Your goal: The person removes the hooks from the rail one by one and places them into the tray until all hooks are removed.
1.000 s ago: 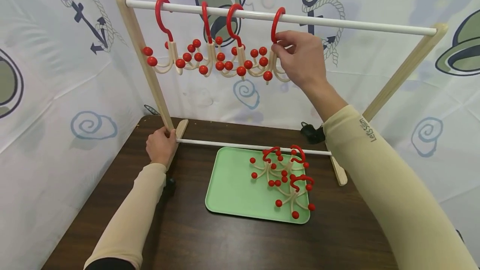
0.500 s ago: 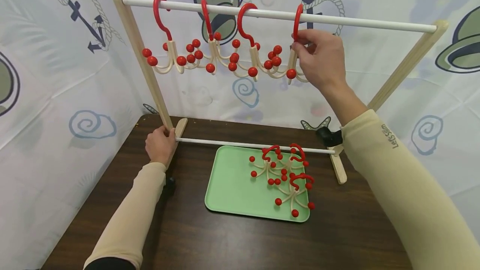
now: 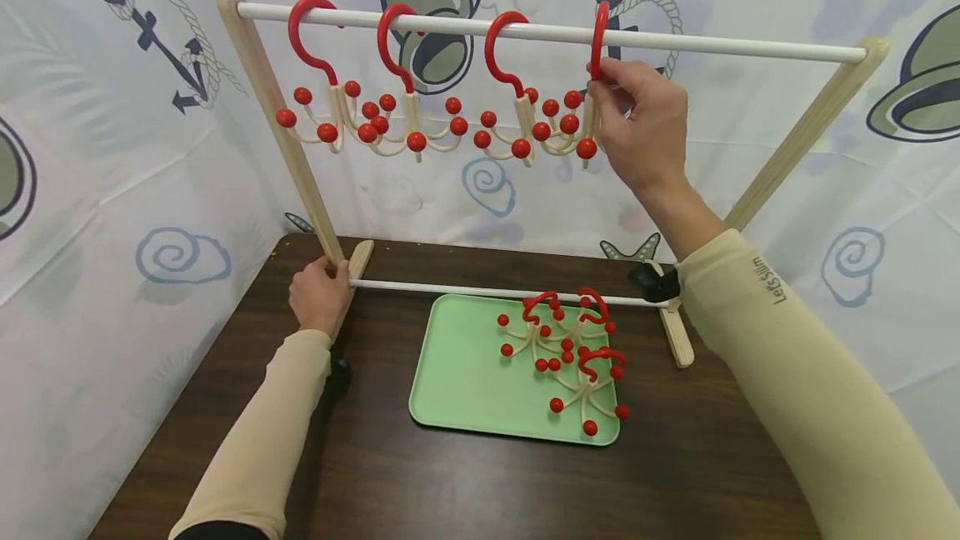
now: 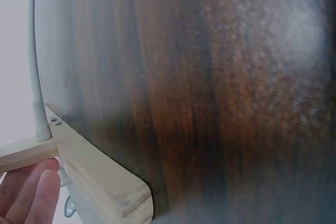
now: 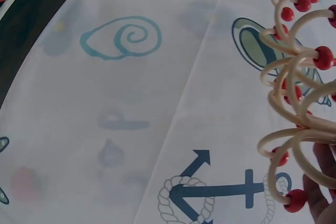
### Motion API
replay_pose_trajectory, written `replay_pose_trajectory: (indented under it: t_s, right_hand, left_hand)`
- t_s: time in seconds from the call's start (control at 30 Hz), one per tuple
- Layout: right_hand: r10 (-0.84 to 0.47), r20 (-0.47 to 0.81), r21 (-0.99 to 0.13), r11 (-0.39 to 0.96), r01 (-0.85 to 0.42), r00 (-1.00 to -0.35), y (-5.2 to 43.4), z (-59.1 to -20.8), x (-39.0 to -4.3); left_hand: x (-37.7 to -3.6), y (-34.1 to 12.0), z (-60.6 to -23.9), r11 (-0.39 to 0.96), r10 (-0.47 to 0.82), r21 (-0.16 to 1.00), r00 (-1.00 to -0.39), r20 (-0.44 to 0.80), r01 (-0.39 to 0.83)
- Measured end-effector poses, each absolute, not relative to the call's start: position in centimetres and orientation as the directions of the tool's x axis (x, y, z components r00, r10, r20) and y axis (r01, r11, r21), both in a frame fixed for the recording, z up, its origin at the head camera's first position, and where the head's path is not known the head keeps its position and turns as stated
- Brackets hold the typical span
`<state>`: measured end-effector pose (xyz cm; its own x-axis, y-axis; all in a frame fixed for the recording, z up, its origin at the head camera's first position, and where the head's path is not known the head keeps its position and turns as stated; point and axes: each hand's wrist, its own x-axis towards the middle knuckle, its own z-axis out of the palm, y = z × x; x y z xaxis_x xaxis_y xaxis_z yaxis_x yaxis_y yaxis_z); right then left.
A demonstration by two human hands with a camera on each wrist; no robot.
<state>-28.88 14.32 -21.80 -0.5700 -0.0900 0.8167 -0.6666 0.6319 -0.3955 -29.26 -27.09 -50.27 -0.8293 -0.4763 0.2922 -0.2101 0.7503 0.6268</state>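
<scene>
My right hand (image 3: 641,119) pinches the rightmost hanger (image 3: 600,44) at the base of its red hook, which loops over the white top rod (image 3: 712,46) of a wooden rack. Three more such hangers, each with curved cream prongs tipped by red balls, hang to its left: one near the left post (image 3: 273,127), then a second hanger (image 3: 390,48) and a third hanger (image 3: 495,57). In the right wrist view, prongs (image 5: 302,66) overlap at the right side. Low down, my left hand (image 3: 318,297) grips the rack's left post just above its foot (image 4: 105,182).
A green tray (image 3: 465,382) lies on the dark wooden table (image 3: 450,490), with three similar hangers (image 3: 588,390) grouped at its right side. The thin lower rod (image 3: 420,285) crosses behind the tray. A printed cloth (image 3: 787,190) hangs behind the rack.
My right hand has slid the rightmost hanger to the right along the rod. The third hanger has also shifted right, and the second has turned. My left hand stays at the post.
</scene>
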Motion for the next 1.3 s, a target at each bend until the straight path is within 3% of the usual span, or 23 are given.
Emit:
replay_pose_trajectory:
  t_s: [0.27, 0.4, 0.83, 0.97, 1.17, 1.3]
  right_hand:
    - [-0.029, 0.767, -0.485, 0.629, -0.608, -0.642, 14.8, -20.6, -28.9]
    - [0.030, 0.776, -0.508, 0.622, -0.596, -0.630, 15.0, -20.6, -28.4]
    - [0.005, 0.920, -0.310, 0.622, -0.719, -0.392, 16.5, -25.8, -27.8]
    - [0.053, 0.904, -0.370, 0.598, -0.712, -0.425, 16.5, -28.2, -27.6]
    - [0.012, 0.881, -0.390, 0.581, -0.714, -0.472, 16.4, -31.0, -27.6]
    - [0.025, 0.842, -0.455, 0.572, -0.683, -0.539, 16.3, -32.2, -27.2]
  left_hand:
    - [-29.3, -27.1, -50.5, 0.749, -0.474, 0.629, -0.831, 0.291, -0.208]
    - [-29.2, -27.1, -50.3, 0.751, -0.473, 0.628, -0.830, 0.297, -0.204]
    - [-29.3, -27.0, -50.3, 0.750, -0.467, 0.632, -0.833, 0.297, -0.195]
    - [-29.4, -27.0, -50.5, 0.755, -0.463, 0.627, -0.832, 0.306, -0.190]
    - [-29.6, -27.2, -50.8, 0.753, -0.474, 0.626, -0.827, 0.303, -0.203]
    - [-29.6, -27.3, -50.9, 0.754, -0.473, 0.626, -0.826, 0.306, -0.200]
